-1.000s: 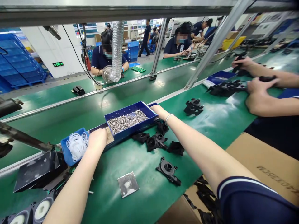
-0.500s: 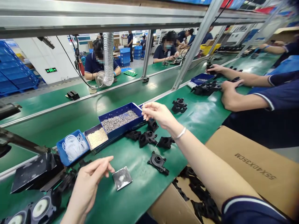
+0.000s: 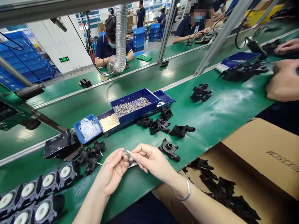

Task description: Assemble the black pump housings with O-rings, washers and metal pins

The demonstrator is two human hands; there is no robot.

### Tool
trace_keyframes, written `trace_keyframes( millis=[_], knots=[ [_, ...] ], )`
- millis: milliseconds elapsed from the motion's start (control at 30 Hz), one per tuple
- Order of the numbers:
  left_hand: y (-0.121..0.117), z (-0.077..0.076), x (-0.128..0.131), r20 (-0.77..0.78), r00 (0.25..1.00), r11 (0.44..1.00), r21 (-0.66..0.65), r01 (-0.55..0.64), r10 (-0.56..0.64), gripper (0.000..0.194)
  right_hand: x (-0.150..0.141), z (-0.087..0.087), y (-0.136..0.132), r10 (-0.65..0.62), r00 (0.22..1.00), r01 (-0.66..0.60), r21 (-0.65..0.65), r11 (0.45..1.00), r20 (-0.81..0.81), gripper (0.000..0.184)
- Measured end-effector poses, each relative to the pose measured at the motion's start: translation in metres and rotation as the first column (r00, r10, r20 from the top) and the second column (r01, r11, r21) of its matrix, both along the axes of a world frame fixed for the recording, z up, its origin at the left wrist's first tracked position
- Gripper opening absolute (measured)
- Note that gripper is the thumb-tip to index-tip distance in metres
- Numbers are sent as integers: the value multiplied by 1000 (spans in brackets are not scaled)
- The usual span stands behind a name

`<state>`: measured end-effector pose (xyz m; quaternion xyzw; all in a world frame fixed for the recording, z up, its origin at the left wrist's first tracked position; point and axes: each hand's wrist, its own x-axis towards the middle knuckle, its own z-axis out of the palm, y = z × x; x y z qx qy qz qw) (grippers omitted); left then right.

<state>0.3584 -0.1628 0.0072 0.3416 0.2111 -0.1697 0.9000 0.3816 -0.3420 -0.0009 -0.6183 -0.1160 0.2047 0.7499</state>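
My right hand [image 3: 150, 160] pinches a thin, pale pin [image 3: 128, 151] between thumb and fingertips. Close beside it, my left hand [image 3: 114, 169] is closed, thumb against fingers; whatever it holds is too small to make out. The fingertips of both hands nearly meet over a small square plate [image 3: 133, 165], which they partly cover. To the right of my right hand lies a black plastic housing [image 3: 168, 147] with a round collar. Behind are a blue tray of metal pins [image 3: 132, 107], a bin of small cream-coloured pieces [image 3: 109, 122] and a blue bin of white rings [image 3: 89, 128].
Black housings with white discs [image 3: 28, 189] stand in rows at the left front. More black parts [image 3: 161, 125] lie behind my hands. An open cardboard box [image 3: 263, 149] with black parts is at the right. A co-worker's hand [image 3: 283, 79] shows at the right edge.
My right hand has come back from beside the pin tray to meet my left hand above the square plate. My left fingers have closed. The view has shifted.
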Motion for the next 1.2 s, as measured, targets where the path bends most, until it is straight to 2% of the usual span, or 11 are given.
trace_keyframes(
  millis=[200, 300, 467, 567, 667, 800, 900, 1000, 1067, 1133, 1200],
  knots=[
    [3, -8, -4, 26, 1000, 999, -45, 18, -17, 19, -7, 8, 6, -14, 997, 18, -48, 999, 80, 27],
    [2, -10, -5, 49, 998, 999, -14, 44, -43, 19, -11, 7, 10, -41, 961, 80, -132, 988, 274, 22],
    [1, -9, -3, 140, 986, 988, 138, 68, -87, 22, -19, 3, 14, 10, 670, 359, -335, 871, 743, 22],
    [4, -8, 0, 192, 973, 956, 284, 72, -131, 24, -21, 7, 12, 101, 517, 470, -381, 796, 850, 25],
    [10, -3, 5, 236, 938, 848, 520, 98, -253, 22, -19, 13, 2, 238, 459, 469, -460, 754, 856, 25],
    [9, 4, 9, 217, 870, 652, 744, 147, -443, 21, -16, 9, -14, 269, 533, 367, -506, 781, 802, 25],
    [-2, 5, 10, 234, 815, 537, 836, 110, -530, 22, -18, 0, -24, 94, 693, 274, -381, 883, 715, 19],
    [-17, 2, 7, 341, 735, 458, 888, -47, -586, 18, -20, -7, -35, -57, 804, 246, -244, 938, 592, 15],
    [-27, -2, 6, 421, 680, 481, 870, -113, -601, 37, -16, -10, -48, -176, 838, 312, -190, 931, 517, 16],
    [-38, -5, 7, 435, 655, 469, 873, -136, -619, 48, -9, -15, -67, -339, 847, 444, -196, 874, 408, 19],
    [-57, -7, 13, 356, 641, 347, 926, -147, -679, 50, 0, -22, -88, -495, 817, 563, -224, 795, 296, 22]
  ],
)
